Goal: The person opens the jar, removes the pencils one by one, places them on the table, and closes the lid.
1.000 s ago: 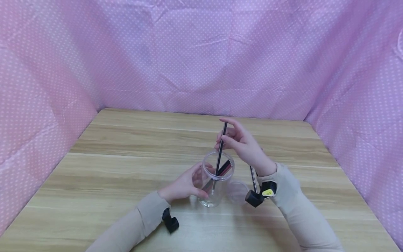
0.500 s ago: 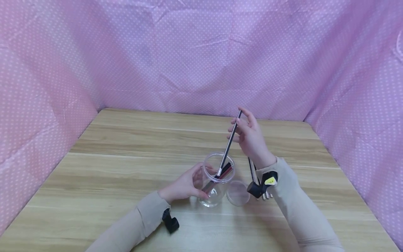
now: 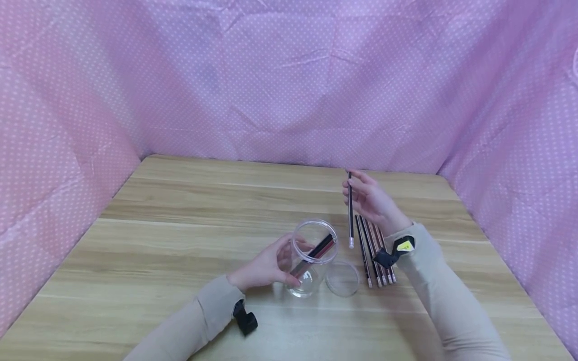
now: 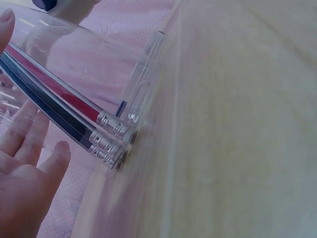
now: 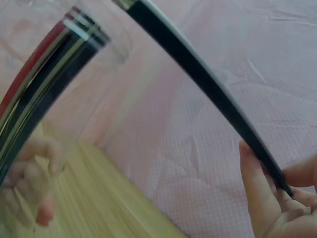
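A clear plastic jar point(image 3: 302, 289) stands on the table, and my left hand point(image 3: 262, 264) grips its side with thumb and fingers around it. Several black and red pencils point(image 3: 318, 248) lean inside; their silver ferrules show in the left wrist view. Beyond the jar and to its right, my right hand point(image 3: 375, 203) pinches a dark striped pencil point(image 3: 350, 213) near its upper end. That pencil hangs almost upright, eraser end down, apart from the jar. In the right wrist view its dark shaft point(image 5: 213, 91) runs from the fingertips towards the jar.
A clear round lid point(image 3: 342, 280) lies flat just right of the jar. Several striped pencils point(image 3: 375, 253) lie side by side beyond it, partly under the right wrist and its black camera. Pink dotted cloth point(image 3: 289, 90) encloses the back and sides of the wooden table point(image 3: 180, 240).
My right hand has lifted the pencil out of the jar and carried it to the right, where it now hangs nearly upright. The left hand and jar have barely moved.
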Motion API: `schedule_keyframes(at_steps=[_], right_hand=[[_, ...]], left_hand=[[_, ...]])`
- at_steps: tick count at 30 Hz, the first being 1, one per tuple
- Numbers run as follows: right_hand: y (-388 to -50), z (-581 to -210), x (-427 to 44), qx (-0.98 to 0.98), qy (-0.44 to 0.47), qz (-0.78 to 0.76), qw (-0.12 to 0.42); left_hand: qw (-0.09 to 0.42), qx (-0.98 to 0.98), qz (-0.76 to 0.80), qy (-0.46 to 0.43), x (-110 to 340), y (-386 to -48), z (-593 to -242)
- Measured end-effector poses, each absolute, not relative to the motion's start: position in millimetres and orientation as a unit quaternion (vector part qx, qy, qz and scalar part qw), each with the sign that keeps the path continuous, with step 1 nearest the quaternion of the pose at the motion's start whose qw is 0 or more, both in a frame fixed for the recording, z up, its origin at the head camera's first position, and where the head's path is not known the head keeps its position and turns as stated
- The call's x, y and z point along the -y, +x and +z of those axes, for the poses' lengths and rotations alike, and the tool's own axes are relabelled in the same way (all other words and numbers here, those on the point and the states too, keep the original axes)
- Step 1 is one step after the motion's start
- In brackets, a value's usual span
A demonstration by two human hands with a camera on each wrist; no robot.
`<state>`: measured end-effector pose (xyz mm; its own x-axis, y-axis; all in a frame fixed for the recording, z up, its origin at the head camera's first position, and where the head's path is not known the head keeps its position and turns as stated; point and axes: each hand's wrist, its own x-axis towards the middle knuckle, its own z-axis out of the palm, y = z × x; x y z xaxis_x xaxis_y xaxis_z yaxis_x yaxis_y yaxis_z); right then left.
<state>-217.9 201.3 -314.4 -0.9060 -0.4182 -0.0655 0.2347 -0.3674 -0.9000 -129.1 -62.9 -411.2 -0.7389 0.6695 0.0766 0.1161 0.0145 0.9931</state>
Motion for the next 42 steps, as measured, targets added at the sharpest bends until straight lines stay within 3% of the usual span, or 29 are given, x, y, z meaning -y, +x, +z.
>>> schedule_keyframes(at_steps=[12,30,42], right_hand=[[-212,-337,-225,-0.638,-0.030,-0.748,0.183],[-222,-362,-300,-0.825,-0.070,-0.545,0.130],[-227,-374,-338,-0.842,-0.048,-0.515,0.152]], left_hand=[[0.215,-0.672,0.644,0.294,62,-126,-408],[0.225,-0.677,0.642,0.283,62,-126,-406],[0.218,-0.676,0.642,0.288,62,-129,-407]])
